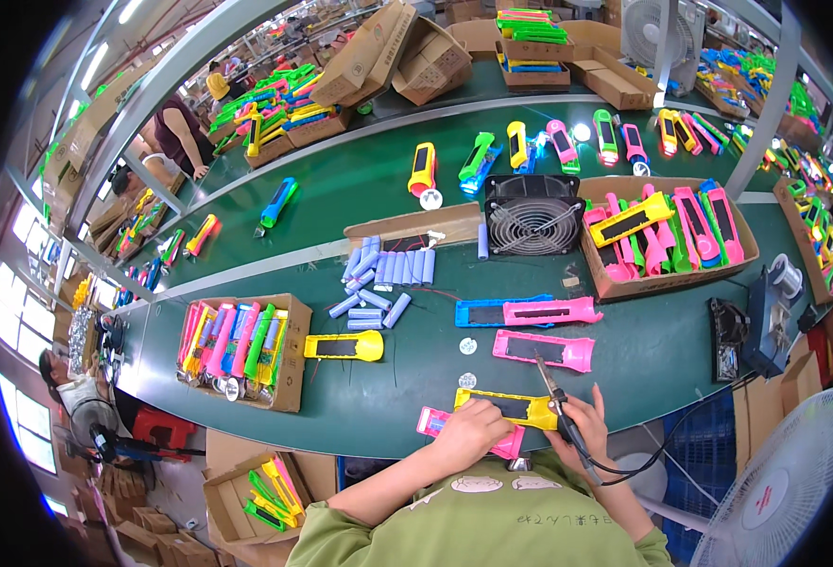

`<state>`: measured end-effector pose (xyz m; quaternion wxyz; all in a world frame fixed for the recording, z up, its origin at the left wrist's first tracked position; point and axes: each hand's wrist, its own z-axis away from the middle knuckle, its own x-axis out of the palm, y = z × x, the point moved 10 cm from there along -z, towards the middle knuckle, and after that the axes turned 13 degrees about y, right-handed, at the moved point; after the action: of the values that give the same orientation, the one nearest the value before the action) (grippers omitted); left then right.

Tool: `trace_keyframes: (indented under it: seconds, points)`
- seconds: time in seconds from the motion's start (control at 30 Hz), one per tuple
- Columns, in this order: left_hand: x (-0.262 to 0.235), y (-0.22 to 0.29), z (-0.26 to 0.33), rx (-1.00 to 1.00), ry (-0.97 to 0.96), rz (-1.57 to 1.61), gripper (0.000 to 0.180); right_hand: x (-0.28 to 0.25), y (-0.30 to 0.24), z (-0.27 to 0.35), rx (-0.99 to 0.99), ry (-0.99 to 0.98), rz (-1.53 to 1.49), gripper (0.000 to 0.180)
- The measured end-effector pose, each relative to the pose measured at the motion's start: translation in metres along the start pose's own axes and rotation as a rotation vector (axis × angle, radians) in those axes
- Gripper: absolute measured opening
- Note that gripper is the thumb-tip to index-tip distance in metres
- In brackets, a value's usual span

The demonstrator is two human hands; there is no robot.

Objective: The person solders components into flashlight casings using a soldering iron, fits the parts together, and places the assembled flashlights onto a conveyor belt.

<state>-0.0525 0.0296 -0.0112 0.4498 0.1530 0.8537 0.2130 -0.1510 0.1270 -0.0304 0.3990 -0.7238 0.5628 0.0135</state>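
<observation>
My left hand (471,437) is closed over a pink flashlight casing (429,420) at the front edge of the bench; the casing shows on both sides of the hand. Just beyond it lies a yellow casing (532,410) with a dark panel, close to my fingertips. In my right hand (588,427) is a soldering iron (562,408), its tip pointing up and away over a pink casing half (541,351). Farther back, another pink casing half (567,311) rests against a blue one (478,313). What my left fingers grip underneath is hidden.
Blue-violet battery cells (407,267) lie in a group left of centre, near a yellow casing (343,346). Boxes of casings stand at left (289,354) and right (615,282). A black fan (532,222), solder spool (787,274) and soldering station (766,321) are also on the bench.
</observation>
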Motion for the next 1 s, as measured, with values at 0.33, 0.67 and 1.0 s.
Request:
trace_keyframes:
  seconds: [0.33, 0.67, 1.0]
  points:
    - [0.016, -0.052, -0.009, -0.287, -0.054, -0.316, 0.010, 0.017, -0.002, -0.024, -0.026, -0.063, -0.192, 0.055]
    - [0.012, -0.066, -0.023, -0.383, -0.068, -0.221, 0.002, -0.021, 0.046, -0.027, 0.517, 0.118, -0.467, 0.024]
    - [0.018, -0.063, -0.026, -0.357, -0.177, -0.235, 0.004, 0.012, 0.073, 0.006, 0.929, 0.109, -0.746, 0.016]
